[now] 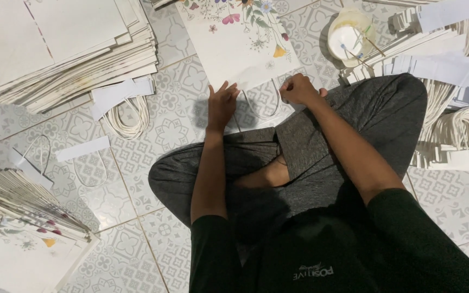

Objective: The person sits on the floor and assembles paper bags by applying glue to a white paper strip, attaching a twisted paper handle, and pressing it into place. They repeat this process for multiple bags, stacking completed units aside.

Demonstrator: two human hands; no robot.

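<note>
— What are the two hands doing?

— The left hand (222, 104) lies flat, fingers spread wide, on the patterned tile floor (175, 130) at the near edge of a white paper bag (238, 46) printed with flowers. It holds nothing. The right hand (298, 89) is curled narrow at the same edge, next to a white cord handle (261, 106) looping out from the bag; whether it pinches the cord I cannot tell.

— Where does the bag sit?

— Flat on the floor, just beyond the person's crossed legs in grey trousers (354, 119).

— And around it?

— A stack of flat bags (66, 49) at far left, another stack (23, 217) near left. A coil of white cords (128, 119) lies between the far stack and the left hand. A small round tub (348, 40) stands to the right, beside piles of white paper strips (441, 65).
</note>
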